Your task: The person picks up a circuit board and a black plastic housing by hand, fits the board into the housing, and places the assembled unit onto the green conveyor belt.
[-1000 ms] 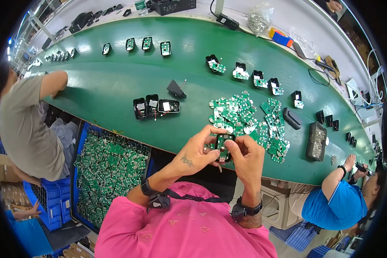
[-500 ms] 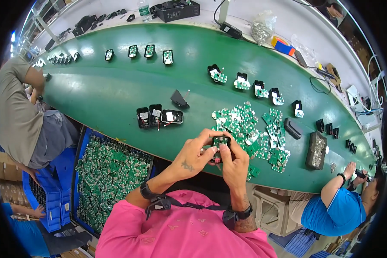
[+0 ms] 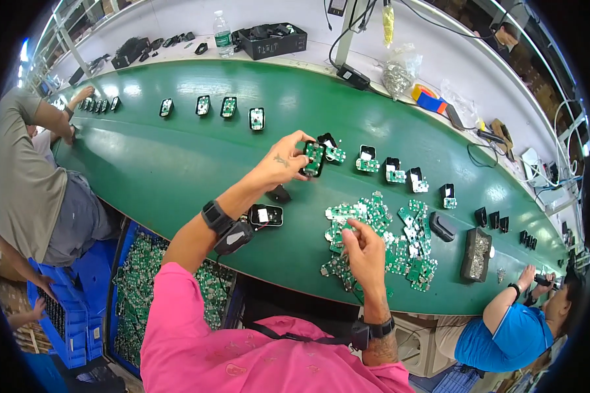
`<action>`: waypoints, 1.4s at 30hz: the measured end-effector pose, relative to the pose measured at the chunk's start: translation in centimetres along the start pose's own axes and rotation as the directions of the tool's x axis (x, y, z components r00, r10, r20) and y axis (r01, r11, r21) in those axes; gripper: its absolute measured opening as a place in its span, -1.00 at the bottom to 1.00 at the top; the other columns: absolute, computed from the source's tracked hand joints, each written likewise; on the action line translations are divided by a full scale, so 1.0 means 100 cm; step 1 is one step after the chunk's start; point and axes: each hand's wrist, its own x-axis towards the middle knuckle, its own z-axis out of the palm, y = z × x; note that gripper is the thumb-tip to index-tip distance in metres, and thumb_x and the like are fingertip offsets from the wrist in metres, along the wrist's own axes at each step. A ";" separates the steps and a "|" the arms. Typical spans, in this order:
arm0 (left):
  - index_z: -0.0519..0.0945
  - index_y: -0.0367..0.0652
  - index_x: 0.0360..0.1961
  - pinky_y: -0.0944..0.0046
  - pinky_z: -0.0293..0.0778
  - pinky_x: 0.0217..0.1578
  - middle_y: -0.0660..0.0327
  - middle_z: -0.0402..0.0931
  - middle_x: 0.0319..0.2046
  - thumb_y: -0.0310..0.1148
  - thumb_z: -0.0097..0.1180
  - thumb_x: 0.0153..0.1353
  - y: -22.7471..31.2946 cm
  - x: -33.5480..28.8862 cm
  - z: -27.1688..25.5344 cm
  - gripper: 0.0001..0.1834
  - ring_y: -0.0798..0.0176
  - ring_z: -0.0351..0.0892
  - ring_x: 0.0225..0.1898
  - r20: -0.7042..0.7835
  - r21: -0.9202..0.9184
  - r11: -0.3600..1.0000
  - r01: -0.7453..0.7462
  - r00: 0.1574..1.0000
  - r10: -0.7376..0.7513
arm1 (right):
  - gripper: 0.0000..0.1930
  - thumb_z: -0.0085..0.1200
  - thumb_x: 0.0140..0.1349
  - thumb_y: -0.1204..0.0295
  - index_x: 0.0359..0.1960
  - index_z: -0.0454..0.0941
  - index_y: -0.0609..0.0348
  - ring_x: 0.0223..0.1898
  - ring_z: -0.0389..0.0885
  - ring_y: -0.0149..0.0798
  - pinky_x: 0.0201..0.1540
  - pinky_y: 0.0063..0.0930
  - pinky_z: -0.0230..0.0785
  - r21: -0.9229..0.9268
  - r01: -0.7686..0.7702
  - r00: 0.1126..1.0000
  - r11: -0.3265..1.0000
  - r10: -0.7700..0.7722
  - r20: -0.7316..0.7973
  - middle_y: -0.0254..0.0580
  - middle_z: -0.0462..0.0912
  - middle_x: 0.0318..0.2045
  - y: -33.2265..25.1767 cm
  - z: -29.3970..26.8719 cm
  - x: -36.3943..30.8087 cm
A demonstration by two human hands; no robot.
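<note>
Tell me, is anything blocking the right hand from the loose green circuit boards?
Nothing visible is: the right hand overlaps the loose green circuit boards in this view, though whether it touches them I cannot tell.

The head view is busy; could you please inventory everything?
Long worktable: 1, green, centre
Held plastic housing with circuit board: 1, black, over table
Housings with seated boards: 4, black, spaced left row
Housings with overhanging boards: 5, black, right row
Loose boards: many, green, table front
Tray of metal parts: 1, black, table right
Clear bottle: 1, colourless, back shelf
Rectangular box: 1, black, beside bottle
Board-filled bin: 1, blue, below table
Coworker in grey: 1, left
Coworker in blue: 1, right
Left fingers: 1 set, holding housing
Right fingers: 1 set, near boards
</note>
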 end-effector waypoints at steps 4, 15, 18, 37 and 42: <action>0.36 -0.32 0.11 0.18 0.74 -0.33 0.03 0.55 -0.24 -0.65 -0.06 0.23 -0.036 0.065 -0.054 -0.61 0.20 0.67 -0.28 -0.169 0.298 0.954 -0.026 0.982 0.080 | -0.74 0.10 0.35 0.45 -0.01 0.60 0.36 -0.47 0.51 -0.55 -0.44 -0.64 0.39 0.090 -0.055 0.998 0.994 0.059 -0.039 -0.36 0.60 -0.46 -0.008 -0.005 -0.014; 0.41 -0.35 -0.20 0.32 0.74 -0.43 -0.05 0.55 -0.20 -0.53 0.07 0.26 0.018 0.069 -0.055 -0.85 0.06 0.73 -0.32 -0.026 -0.473 0.808 0.350 0.912 -0.410 | -0.74 0.05 0.38 0.46 0.00 0.57 0.36 -0.48 0.55 -0.53 -0.45 -0.65 0.40 0.210 -0.170 0.983 0.963 0.180 -0.029 -0.31 0.62 -0.46 -0.019 -0.014 -0.007; 0.45 -0.25 -0.17 0.37 0.69 -0.52 -0.10 0.68 -0.25 -0.46 0.05 0.31 0.037 0.036 -0.050 -0.88 0.14 0.72 -0.50 0.136 -0.503 0.773 0.387 0.919 -0.371 | -0.66 0.05 0.38 0.45 0.12 0.49 0.37 -0.53 0.53 -0.52 -0.49 -0.64 0.38 0.234 -0.117 0.993 0.965 0.109 0.047 -0.27 0.62 -0.49 -0.039 -0.002 0.020; 0.36 -0.28 0.15 0.36 0.68 -0.43 0.10 0.59 -0.21 -0.48 -0.03 0.39 0.041 -0.015 0.002 -0.67 0.27 0.68 -0.39 0.087 0.013 0.999 0.041 0.995 -0.042 | -0.56 0.07 0.30 0.43 0.23 0.47 0.20 -0.65 0.53 -0.49 -0.60 -0.59 0.39 0.266 -0.032 0.979 0.963 -0.024 0.205 -0.28 0.60 -0.57 -0.077 0.035 0.126; 0.39 -0.34 0.13 0.29 0.66 -0.49 0.04 0.57 -0.15 -0.51 -0.02 0.35 -0.014 0.048 -0.048 -0.66 0.17 0.70 -0.49 -0.225 0.250 0.968 0.014 0.973 0.044 | -0.49 0.16 0.26 0.37 0.22 0.45 0.35 -0.55 0.59 -0.37 -0.51 -0.46 0.46 0.102 -0.051 0.999 0.993 0.052 -0.006 -0.15 0.65 -0.53 -0.040 0.037 0.139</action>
